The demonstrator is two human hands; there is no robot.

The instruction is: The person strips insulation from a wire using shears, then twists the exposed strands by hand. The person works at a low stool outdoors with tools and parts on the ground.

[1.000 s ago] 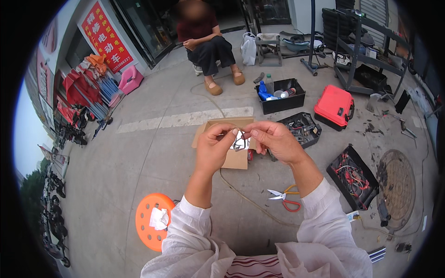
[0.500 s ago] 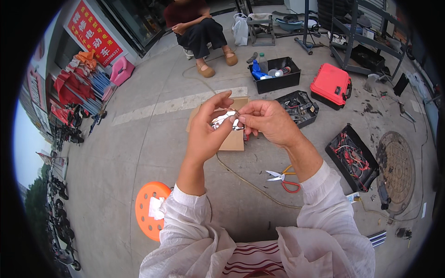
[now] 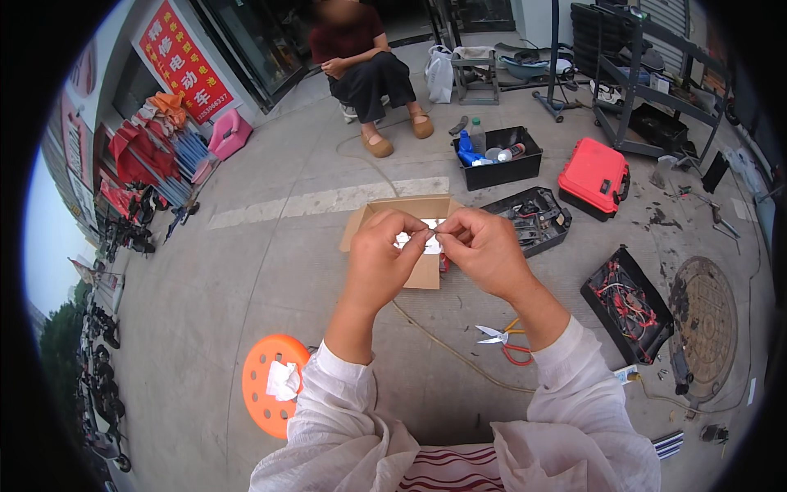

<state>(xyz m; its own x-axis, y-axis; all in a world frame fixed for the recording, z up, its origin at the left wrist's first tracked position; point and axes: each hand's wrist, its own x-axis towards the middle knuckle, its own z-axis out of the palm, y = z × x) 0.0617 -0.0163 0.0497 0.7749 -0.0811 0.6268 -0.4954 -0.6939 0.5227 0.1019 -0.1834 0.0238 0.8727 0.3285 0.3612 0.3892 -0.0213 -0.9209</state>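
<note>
Left hand [image 3: 381,254] and right hand [image 3: 485,256] pinch closed on a thin dark strand [image 3: 432,233] between them: likely light, pliable; grip ends.

At the frame's centre, the fingertips of the left hand [image 3: 381,250] and right hand [image 3: 485,250] mostly hide a piece too small to identify. Both hands cover parts of the cardboard box [image 3: 424,275]. Lower left, a sleeve hides the orange stool's [image 3: 283,343] right edge. Up top, the seated person's [image 3: 351,45] face is blurred.
</note>
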